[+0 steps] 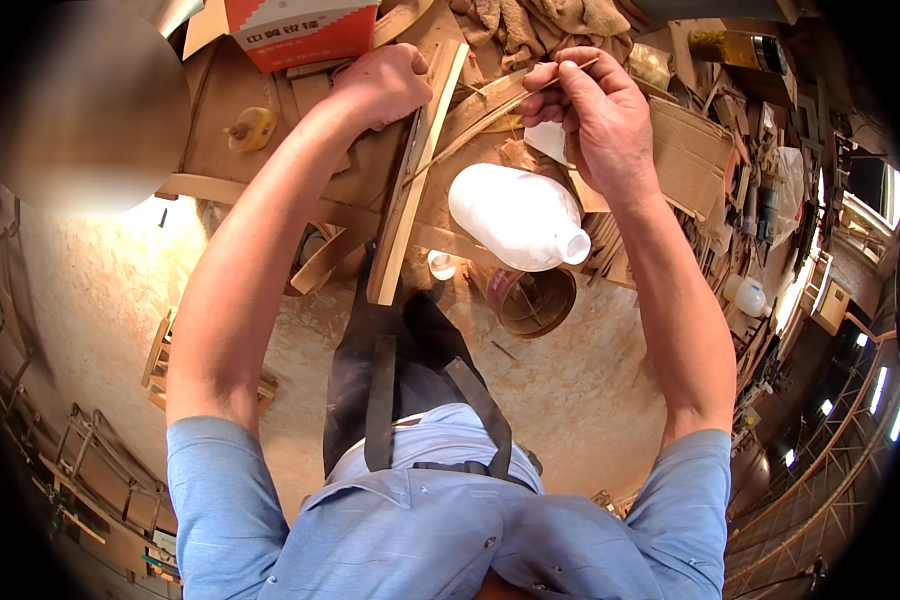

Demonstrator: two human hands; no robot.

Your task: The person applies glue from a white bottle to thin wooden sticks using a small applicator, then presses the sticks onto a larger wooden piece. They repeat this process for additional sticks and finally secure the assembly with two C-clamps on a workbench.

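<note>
A long pale wooden strip (418,190) slants from the workbench toward my lap, its near end jutting past the bench edge. My left hand (385,88) is closed at the far part of this strip, and its fingertips are hidden. Between thumb and fingers, my right hand (602,115) pinches a thin stick (490,120), whose lower end reaches the strip. Below my right hand, a large white plastic bottle (510,215) lies tilted with its uncapped mouth toward me. A small white cap-like cup (441,264) is near the bench edge.
Behind my left hand stands a red and white box (300,30). A small yellowish bottle (252,130) is left of my forearm. Crumpled cloth (540,25), flat cardboard (690,155) and a dark jar (735,50) lie farther right. A round container (535,305) stands below the bench edge.
</note>
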